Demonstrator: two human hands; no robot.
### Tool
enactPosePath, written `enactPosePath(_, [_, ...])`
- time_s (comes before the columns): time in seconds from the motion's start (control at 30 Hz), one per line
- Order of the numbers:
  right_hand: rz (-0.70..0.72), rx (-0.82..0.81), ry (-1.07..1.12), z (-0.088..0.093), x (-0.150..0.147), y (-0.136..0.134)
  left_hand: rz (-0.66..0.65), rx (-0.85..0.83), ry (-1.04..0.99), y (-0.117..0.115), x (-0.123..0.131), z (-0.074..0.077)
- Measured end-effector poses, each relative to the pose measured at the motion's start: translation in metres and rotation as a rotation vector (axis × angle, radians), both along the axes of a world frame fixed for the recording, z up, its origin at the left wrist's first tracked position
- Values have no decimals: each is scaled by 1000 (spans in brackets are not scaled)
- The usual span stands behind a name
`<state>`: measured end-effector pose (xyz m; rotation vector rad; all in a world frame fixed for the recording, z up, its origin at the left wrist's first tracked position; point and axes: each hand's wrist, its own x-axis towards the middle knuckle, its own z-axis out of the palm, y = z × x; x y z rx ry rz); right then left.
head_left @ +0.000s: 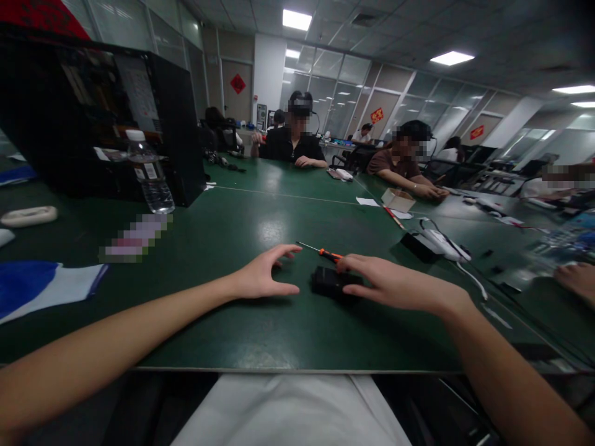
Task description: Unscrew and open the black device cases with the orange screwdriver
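Left hand (261,276): yours hovered or rested just above the bench (260,344), left of the middle; its thumb and fingers stood apart, with nothing between them.
Right hand (389,284): yours lay over the right end of the black case, fingers at its far side and thumb toward the near side; you touched it, but I cannot tell whether you had clamped it.
Black case (326,282): it lay flat near the middle of the bench's near edge, between your 2 hands.
Screwdriver (329,254): it lay just beyond the black case, its orange and black handle near your right fingers, its shaft aimed toward the far left corner.
Bottle (151,176): it stood toward the left edge, in front of the computer tower (179,124).
Blue and white cloth (51,285): it lay by the left edge, near your forearm.
Open box (398,200): it sat toward the far right, near a white paper (368,201).
Co-workers: 2 sat beyond you, 1 in a black top (297,152), 1 in a brown top (395,166).
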<state>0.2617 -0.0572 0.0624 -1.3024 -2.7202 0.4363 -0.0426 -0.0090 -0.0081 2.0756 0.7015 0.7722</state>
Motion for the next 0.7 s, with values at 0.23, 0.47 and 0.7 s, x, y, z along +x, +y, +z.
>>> enactPosePath(0.23, [76, 199, 86, -28, -11, 68, -84, 90, 85, -8, 1, 5])
enactPosePath(0.47, [-17, 255, 197, -76, 6, 83, -33, 114, 173, -14, 4, 9])
enactPosePath(0.7, [1, 250, 228, -76, -13, 70, 20, 99, 172, -16, 4, 6])
